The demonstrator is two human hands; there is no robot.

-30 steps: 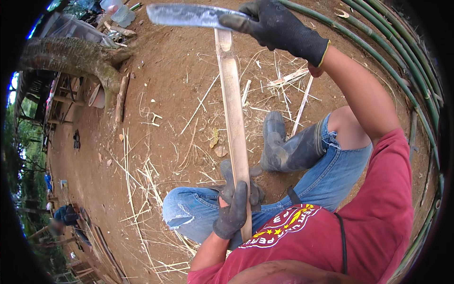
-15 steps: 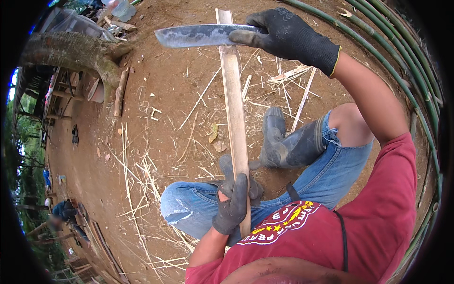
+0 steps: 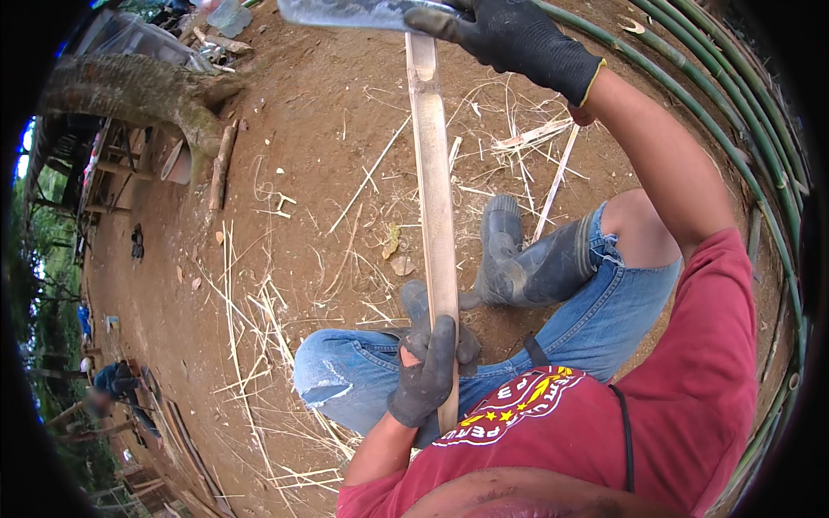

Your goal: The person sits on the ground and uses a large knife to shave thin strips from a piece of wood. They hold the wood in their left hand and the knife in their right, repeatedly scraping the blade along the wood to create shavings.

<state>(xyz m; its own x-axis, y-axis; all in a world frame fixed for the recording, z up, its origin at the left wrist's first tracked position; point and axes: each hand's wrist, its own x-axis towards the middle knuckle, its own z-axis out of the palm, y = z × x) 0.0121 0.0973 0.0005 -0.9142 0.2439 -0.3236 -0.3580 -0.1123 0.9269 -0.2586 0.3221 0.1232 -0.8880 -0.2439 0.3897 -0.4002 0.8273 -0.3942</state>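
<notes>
Blade [image 3: 354, 12] top cut off by frame edge

Outdoor bamboo-working yard; bare dirt ground [image 3: 319, 129]; green bamboo poles [image 3: 734, 147]; scattered shavings [image 3: 259, 337].

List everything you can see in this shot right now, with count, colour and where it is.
bamboo strip: one, pale tan, upright in the centre, held near its lower end.
big knife: one, grey blade, top edge, at the strip's upper end.
bamboo poles: several, green, curving along the right rim.
shavings: many, straw-coloured, scattered on the brown dirt.
tree root: one, grey-brown, upper left.
rubber boot: one, dark grey, centre right.
jeans: blue, torn, on the knees.
shirt: red, bottom right.
left hand: dark glove, gripping the strip.
right hand: dark glove, on the knife.
</notes>
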